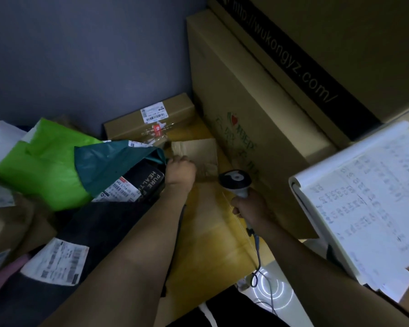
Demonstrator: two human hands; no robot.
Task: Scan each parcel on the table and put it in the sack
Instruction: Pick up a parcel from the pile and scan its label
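Note:
My left hand (pixel 180 169) grips the corner of a dark teal mailer bag (pixel 109 162) that lies in the parcel pile on the table. Under the bag shows a black parcel (pixel 144 185) with white lettering and a shipping label. My right hand (pixel 250 207) holds a grey-and-black barcode scanner (pixel 235 181) by its handle, its head turned toward the pile. A brown paper envelope (pixel 196 153) lies just past my left hand. A long cardboard box (pixel 149 122) with a white label sits at the back. No sack can be made out.
A bright green mailer (pixel 45 166) lies left of the teal bag. Near the left edge are a dark parcel with a white label (pixel 57 263) and a brown box (pixel 10 227). Big cardboard cartons (pixel 253 119) stand on the right. A handwritten notebook (pixel 364 199) lies at right.

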